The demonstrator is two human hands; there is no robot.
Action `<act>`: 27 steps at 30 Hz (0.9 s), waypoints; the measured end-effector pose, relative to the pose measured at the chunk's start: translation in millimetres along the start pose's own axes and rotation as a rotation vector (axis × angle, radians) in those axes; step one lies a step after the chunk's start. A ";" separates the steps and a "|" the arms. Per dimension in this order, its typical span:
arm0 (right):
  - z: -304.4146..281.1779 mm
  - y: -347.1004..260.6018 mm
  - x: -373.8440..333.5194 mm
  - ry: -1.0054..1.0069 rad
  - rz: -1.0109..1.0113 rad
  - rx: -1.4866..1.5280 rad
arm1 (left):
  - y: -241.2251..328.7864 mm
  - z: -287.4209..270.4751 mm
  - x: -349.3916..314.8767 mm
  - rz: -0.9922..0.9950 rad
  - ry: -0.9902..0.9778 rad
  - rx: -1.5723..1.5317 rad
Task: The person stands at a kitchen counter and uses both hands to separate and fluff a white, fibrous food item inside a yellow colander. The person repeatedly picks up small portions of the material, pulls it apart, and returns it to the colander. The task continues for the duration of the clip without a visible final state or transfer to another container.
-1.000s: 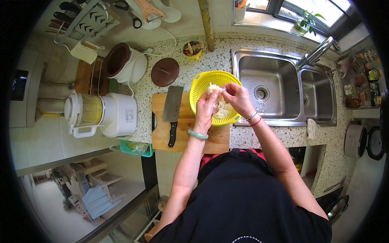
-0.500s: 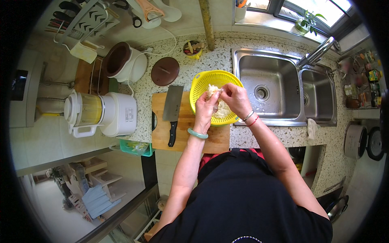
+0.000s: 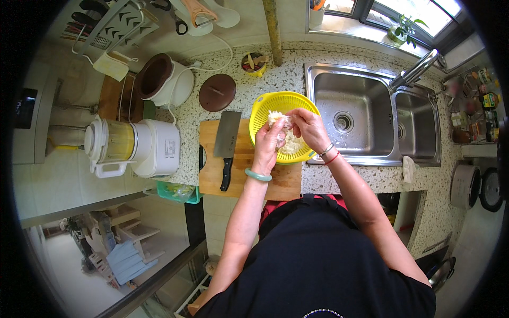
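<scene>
My left hand (image 3: 266,149) has its fingers closed round a ragged whitish clump (image 3: 275,117) of food, whose kind I cannot make out. My right hand (image 3: 310,130) pinches at the clump's right edge, thumb and fingers pressed together. Both hands are over a yellow colander (image 3: 257,112) with a slotted wall. Loose white pieces (image 3: 293,145) of similar look lie inside it, partly hidden under the hands. The colander overlaps the right part of a wooden cutting board (image 3: 283,183). On the board, left of my left hand, rests a cleaver (image 3: 228,137) with its black handle toward me.
To the right is a double steel sink (image 3: 354,100) with a faucet (image 3: 416,70). A white blender (image 3: 156,148), a cooker with a brown inner pot (image 3: 175,85) and its brown lid (image 3: 217,93) stand left. A small yellow pot (image 3: 253,63) sits behind the colander.
The fingers of my right hand have shifted slightly against the clump, and more of the clump shows above my left thumb. The cleaver and colander stay in place.
</scene>
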State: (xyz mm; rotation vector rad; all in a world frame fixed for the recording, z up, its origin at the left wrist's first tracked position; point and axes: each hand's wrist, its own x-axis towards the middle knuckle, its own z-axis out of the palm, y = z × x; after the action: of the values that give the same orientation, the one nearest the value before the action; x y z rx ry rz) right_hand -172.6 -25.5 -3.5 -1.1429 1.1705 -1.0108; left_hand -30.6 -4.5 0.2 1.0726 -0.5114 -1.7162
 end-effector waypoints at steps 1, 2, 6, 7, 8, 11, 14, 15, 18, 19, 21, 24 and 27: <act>-0.2 -0.4 -0.6 0.010 0.008 -0.011 | -0.4 -0.7 0.0 -0.001 -0.007 -0.007; 0.1 -2.1 -1.2 0.019 0.016 -0.022 | -0.9 -1.7 0.2 -0.001 -0.013 -0.014; -1.5 -3.8 -2.1 0.013 -0.045 -0.269 | 0.3 -2.3 -0.2 -0.002 -0.009 0.002; -1.9 -5.2 -2.9 0.012 -0.062 -0.317 | 0.8 -1.3 -0.9 0.000 -0.001 0.010; -1.9 -6.5 -3.6 0.011 -0.078 -0.364 | 1.7 -0.3 -1.7 0.002 0.006 0.019; -0.1 3.9 -2.4 0.064 -0.164 -0.485 | 0.5 -1.7 -1.1 -0.008 -0.017 0.025; -1.3 13.0 -0.8 0.073 -0.243 -0.657 | -0.2 -2.2 -1.6 -0.014 0.003 -0.028; -1.8 14.7 -1.0 0.086 -0.240 -0.652 | 0.4 -2.1 -2.6 -0.013 0.010 -0.043; -1.3 11.8 -2.7 0.112 -0.214 -0.670 | 1.2 -4.0 -4.1 0.000 0.027 -0.069; -1.9 9.2 -3.6 0.112 -0.193 -0.694 | -0.8 -6.9 -2.6 0.009 0.032 -0.065; -2.2 5.0 -4.7 0.131 -0.169 -0.740 | -1.6 -8.0 -2.1 0.020 0.033 -0.055; -2.1 2.5 -4.8 0.142 -0.135 -0.799 | -1.8 -8.6 -2.8 0.033 0.034 -0.048; -6.2 3.9 -4.3 0.117 -0.159 -0.836 | -2.2 -6.1 -2.8 0.043 0.040 -0.055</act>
State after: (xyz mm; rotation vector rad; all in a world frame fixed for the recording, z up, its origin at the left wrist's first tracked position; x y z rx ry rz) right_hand -179.2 -21.4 -6.9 -1.8652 1.6881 -0.7071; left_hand -26.3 -0.2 -3.5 1.0478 -0.4560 -1.6590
